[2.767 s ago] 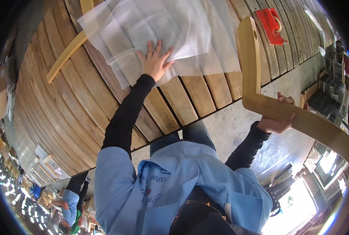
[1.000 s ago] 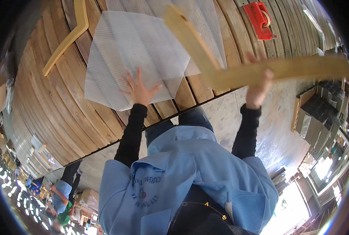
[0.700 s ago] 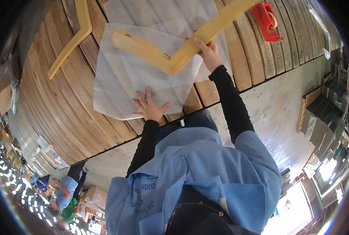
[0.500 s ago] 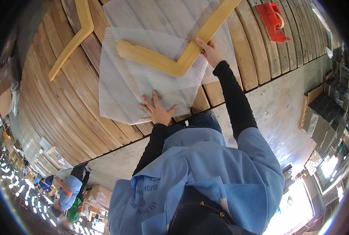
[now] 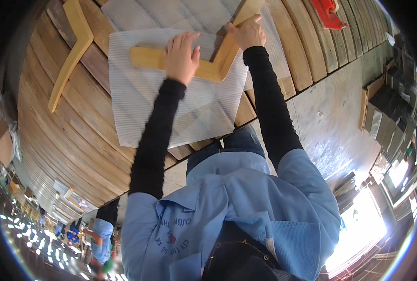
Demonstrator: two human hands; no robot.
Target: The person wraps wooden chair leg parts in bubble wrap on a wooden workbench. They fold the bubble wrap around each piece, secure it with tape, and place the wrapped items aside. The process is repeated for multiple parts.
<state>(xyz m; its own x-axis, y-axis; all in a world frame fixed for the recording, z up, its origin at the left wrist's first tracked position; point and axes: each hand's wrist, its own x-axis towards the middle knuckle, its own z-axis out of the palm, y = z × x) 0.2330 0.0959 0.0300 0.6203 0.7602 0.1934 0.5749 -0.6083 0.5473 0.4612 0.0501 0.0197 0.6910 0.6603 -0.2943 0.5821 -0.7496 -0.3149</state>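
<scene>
Upper centre, I see left hand (image 5: 181, 58), grip spread; right hand (image 5: 250, 35) pinching smooth, elbow-bent wooden bar (image 5: 211, 71) over ribbed, translucent foam sheet (image 5: 208, 105).

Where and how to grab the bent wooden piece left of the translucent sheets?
The bent wooden piece: likely by its elbow, from above, on the side facing the translucent sheets. The elbow points that way, uncovered, with a leg running off each way, so it should balance.
</scene>
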